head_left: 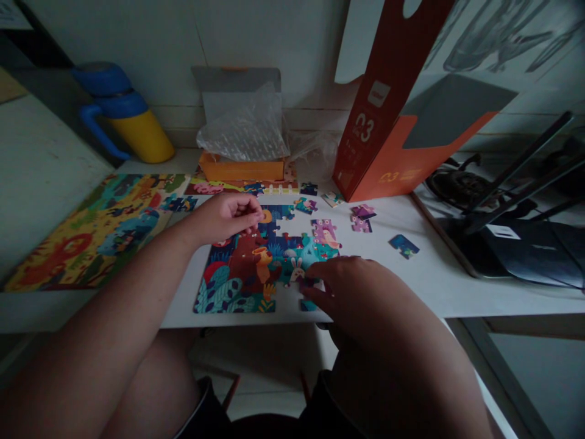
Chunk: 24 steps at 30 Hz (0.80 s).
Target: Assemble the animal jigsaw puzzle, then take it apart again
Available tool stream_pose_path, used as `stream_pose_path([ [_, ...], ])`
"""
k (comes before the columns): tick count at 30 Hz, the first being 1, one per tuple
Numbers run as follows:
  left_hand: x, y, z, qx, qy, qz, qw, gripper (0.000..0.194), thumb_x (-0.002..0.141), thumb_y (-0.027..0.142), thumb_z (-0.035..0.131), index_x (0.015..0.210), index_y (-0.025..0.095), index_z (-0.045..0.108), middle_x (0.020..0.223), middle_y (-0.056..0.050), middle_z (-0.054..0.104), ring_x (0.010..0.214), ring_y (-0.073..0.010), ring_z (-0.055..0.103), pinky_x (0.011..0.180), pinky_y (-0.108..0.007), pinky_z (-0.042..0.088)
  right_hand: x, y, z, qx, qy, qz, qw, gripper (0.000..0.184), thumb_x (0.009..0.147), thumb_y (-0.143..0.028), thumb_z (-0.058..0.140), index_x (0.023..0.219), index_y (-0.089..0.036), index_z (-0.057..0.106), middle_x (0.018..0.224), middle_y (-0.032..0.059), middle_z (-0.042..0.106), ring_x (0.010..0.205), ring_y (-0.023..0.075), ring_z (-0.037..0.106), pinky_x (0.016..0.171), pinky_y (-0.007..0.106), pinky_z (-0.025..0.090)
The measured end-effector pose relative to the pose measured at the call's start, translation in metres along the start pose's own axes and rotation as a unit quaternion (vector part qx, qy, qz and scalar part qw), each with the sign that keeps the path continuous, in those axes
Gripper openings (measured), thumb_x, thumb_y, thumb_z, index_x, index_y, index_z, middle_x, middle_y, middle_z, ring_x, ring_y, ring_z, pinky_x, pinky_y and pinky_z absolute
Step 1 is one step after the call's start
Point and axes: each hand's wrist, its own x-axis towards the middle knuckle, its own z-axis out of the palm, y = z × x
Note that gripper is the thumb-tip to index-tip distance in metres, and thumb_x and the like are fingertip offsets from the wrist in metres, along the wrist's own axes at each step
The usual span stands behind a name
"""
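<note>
White bench [379, 299] is carrying a partly assembled jigsaw puzzle [265, 259] near its front edge. Left hand [223, 217] is overlying the puzzle's far left portion, fingers curled; whether they are clamping a piece cannot be told. Right hand [351, 283] is overlying the near right portion, thumb and fingertips slightly apart beside the rabbit figure [297, 272]; any grip is not showing clearly. Orange box [393, 155] is standing far right.

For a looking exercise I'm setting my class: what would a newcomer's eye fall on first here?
Probably the tall orange box, standing right of centre at the back of the table. Next, the partly built puzzle in the middle, with the left hand at its top and the right hand at its lower right. The blue-and-yellow jug stands back left.
</note>
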Motion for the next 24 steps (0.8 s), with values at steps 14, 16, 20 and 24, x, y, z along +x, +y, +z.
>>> stream_pose_path([
  [14,0.005,-0.015,-0.008,0.051,0.114,0.033,0.992,0.033,0.090,0.051,0.073,0.090,0.018,0.066,0.079,-0.002,0.067,0.070,-0.0145,0.062,0.065,-0.027,0.051,0.070,0.064,-0.032,-0.117,0.169,0.097,0.974,0.044,0.101,-0.046,0.064,0.130,-0.014,0.075,0.115,0.0228,0.079,0.109,0.0362,0.074,0.088,0.041,0.055],
  [16,0.006,-0.017,-0.008,0.056,0.113,0.037,0.991,0.030,0.090,0.048,0.073,0.091,0.018,0.067,0.080,-0.002,0.068,0.072,-0.0150,0.062,0.067,-0.028,0.051,0.085,0.063,-0.033,-0.127,0.152,0.106,0.974,0.045,0.102,-0.044,0.063,0.133,-0.013,0.074,0.119,0.0243,0.078,0.113,0.0370,0.074,0.090,0.042,0.056],
  [20,0.006,-0.022,-0.008,0.082,0.116,0.052,0.988,0.027,0.090,0.045,0.071,0.092,0.019,0.070,0.079,-0.003,0.068,0.070,-0.0155,0.061,0.066,-0.029,0.049,0.105,0.060,-0.024,-0.132,0.118,0.162,0.971,0.043,0.106,-0.040,0.053,0.126,-0.010,0.077,0.118,0.0265,0.078,0.111,0.0382,0.076,0.088,0.042,0.058],
  [24,0.006,-0.026,-0.008,0.102,0.113,0.053,0.987,0.025,0.091,0.045,0.071,0.091,0.019,0.071,0.080,-0.003,0.070,0.071,-0.0159,0.060,0.065,-0.029,0.047,0.114,0.061,-0.016,-0.115,0.140,0.209,0.961,0.047,0.108,-0.038,0.045,0.123,-0.007,0.078,0.119,0.0304,0.077,0.111,0.0398,0.077,0.087,0.043,0.059],
])
